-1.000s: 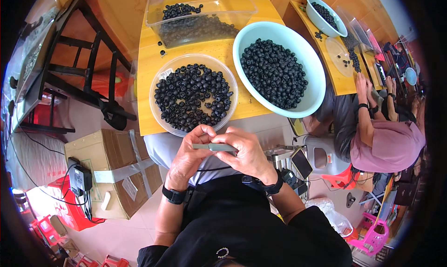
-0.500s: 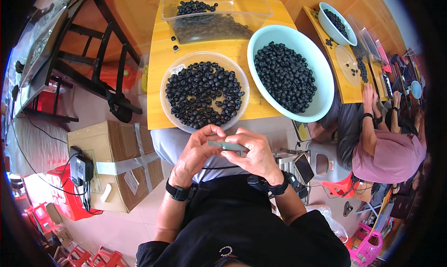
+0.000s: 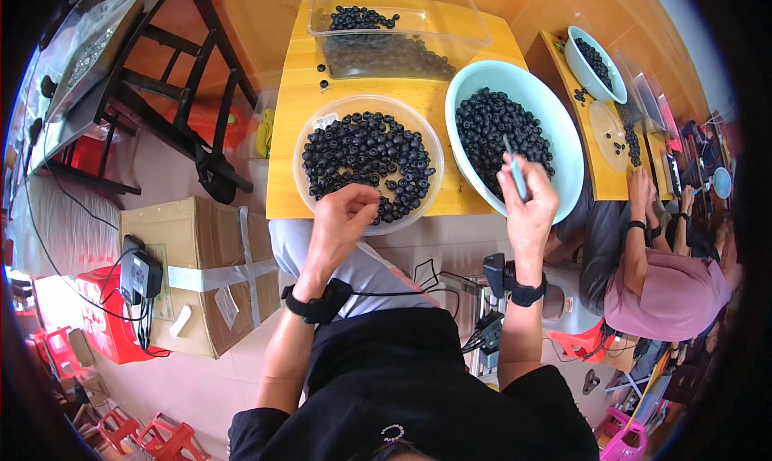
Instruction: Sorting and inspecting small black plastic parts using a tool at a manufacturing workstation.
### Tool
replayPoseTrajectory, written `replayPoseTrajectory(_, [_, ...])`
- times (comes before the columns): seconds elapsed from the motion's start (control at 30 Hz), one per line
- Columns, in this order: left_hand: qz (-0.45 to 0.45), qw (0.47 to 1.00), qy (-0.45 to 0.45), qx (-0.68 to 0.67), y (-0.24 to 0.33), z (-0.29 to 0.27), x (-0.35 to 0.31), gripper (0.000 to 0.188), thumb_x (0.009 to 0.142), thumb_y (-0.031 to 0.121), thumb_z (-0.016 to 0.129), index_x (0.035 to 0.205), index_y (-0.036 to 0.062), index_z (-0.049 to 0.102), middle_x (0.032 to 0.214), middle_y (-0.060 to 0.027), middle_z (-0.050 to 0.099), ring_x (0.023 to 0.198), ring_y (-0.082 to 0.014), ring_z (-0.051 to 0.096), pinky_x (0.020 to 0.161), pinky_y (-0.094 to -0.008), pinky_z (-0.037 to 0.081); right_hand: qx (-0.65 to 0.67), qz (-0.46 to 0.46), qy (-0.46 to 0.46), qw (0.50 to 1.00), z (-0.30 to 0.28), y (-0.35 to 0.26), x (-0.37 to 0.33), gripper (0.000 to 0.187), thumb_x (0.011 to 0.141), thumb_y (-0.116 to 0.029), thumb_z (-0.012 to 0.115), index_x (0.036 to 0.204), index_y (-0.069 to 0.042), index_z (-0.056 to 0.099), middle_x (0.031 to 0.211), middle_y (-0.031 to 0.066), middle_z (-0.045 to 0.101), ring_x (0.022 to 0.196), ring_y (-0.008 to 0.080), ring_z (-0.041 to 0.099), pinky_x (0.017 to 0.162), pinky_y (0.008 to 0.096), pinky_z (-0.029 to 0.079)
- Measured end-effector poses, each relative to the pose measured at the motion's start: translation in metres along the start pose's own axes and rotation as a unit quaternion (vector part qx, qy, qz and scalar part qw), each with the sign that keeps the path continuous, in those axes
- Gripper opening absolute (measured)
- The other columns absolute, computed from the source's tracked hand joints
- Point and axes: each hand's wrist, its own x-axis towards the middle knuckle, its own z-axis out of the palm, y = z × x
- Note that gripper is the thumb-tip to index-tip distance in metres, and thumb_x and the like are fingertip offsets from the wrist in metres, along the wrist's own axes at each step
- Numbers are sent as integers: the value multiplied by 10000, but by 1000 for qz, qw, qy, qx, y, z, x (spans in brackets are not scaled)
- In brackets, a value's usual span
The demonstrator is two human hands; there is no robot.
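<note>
Left hand at the near rim of the clear bowl, right hand holding a thin tool over the blue bowl

The left hand (image 3: 344,216) is curled, fingertips pinched at the near edge of the clear bowl (image 3: 310,131) of small black rings; whether it holds 1 I cannot tell. The right hand (image 3: 529,208) is closed on a slim grey tool (image 3: 515,168) above the light blue bowl (image 3: 563,119). Both bowls overhang the yellow surface (image 3: 285,139) on the near side, so a push on a rim could tip rings onto the floor.

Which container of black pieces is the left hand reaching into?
The left hand is at the near rim of the clear round bowl, not the larger light-blue bowl beside it or the clear rectangular tub behind.
</note>
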Motion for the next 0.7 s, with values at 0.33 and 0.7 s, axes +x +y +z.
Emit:
replayPoseTrajectory(0.33, [177,946,-13,273,1,47,31,244,705,-1,664,947,17,647,843,-143,594,692,-295,605,659,-376,500,-28,44,3,999,3,5,-17,137,818,-22,678,954,-3,671,745,82,592,612,140,557,556,273,437])
replayPoseTrajectory(0.7, [122,980,-43,153,-6,27,34,205,780,14,683,973,-11,621,804,-61,588,680,-117,580,637,-256,480,5,80,6,997,3,2,-20,110,818,-34,678,924,-7,672,683,62,568,547,115,502,506,262,391])
